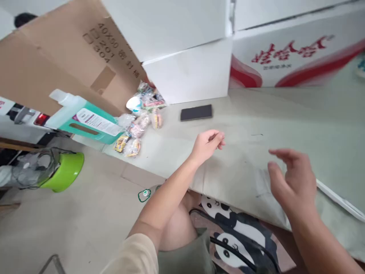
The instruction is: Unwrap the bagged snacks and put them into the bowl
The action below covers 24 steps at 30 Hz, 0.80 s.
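My left hand [207, 144] is over the middle of the table, just below a dark phone [196, 112] that lies flat and apart from it. Its fingers are curled with the thumb pressed against them. Whatever they may hold is hidden. My right hand [295, 177] hovers further right, thumb and forefinger apart and nothing visible between them. Beneath and beside it a clear plastic sheet or bag [264, 186] lies near the table's front edge. A long white strip [340, 199] extends to the right from behind my right wrist.
White cartons [188, 76] and a red-printed box [285, 64] line the back. At left stand a jug of green liquid [88, 118], wrapped snacks [139, 125] and a brown cardboard box [71, 57]. A green basin [67, 171] is on the floor. A panda-print cloth [234, 236] hangs below the edge.
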Each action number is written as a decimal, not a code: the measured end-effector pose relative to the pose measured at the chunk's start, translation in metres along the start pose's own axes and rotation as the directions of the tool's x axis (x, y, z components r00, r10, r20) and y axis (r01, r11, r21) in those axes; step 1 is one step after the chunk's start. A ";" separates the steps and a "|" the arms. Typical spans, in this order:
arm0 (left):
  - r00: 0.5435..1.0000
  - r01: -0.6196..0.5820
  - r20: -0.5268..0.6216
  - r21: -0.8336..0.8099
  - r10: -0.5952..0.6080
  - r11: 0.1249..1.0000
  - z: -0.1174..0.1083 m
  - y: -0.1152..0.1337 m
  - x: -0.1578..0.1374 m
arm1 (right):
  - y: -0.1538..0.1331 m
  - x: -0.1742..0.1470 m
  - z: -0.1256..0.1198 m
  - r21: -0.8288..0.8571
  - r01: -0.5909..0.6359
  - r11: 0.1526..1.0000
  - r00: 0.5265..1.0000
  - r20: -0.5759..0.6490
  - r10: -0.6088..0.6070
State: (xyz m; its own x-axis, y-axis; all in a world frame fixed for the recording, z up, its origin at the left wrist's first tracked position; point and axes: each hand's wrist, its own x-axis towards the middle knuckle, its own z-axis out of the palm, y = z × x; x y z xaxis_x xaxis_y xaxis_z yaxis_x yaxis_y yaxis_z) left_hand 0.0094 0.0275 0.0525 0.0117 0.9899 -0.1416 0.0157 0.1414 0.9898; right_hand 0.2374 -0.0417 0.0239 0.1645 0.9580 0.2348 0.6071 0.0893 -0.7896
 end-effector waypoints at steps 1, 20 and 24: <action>0.997 0.005 -0.079 -0.019 -0.007 1.000 -0.023 -0.003 -0.004 | -0.002 -0.010 0.008 -0.049 0.039 0.998 0.998 0.058 -0.036; 0.758 -0.116 -0.464 -0.788 -0.459 0.605 -0.138 -0.004 0.039 | -0.327 0.172 0.367 -0.004 0.794 0.608 0.471 0.637 -0.611; 0.778 -0.140 -0.438 -0.819 -0.450 0.556 -0.146 -0.002 0.045 | -0.359 0.185 0.428 -0.135 0.767 0.627 0.502 0.736 -0.455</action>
State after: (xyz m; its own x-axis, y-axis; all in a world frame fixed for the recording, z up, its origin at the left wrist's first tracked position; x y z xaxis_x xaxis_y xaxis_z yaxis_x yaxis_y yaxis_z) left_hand -0.1358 0.0740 0.0459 -0.4362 0.7128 -0.5493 -0.8118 -0.0483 0.5819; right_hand -0.2832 0.2203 0.1082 -0.7658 0.6403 0.0599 0.6118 0.7540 -0.2389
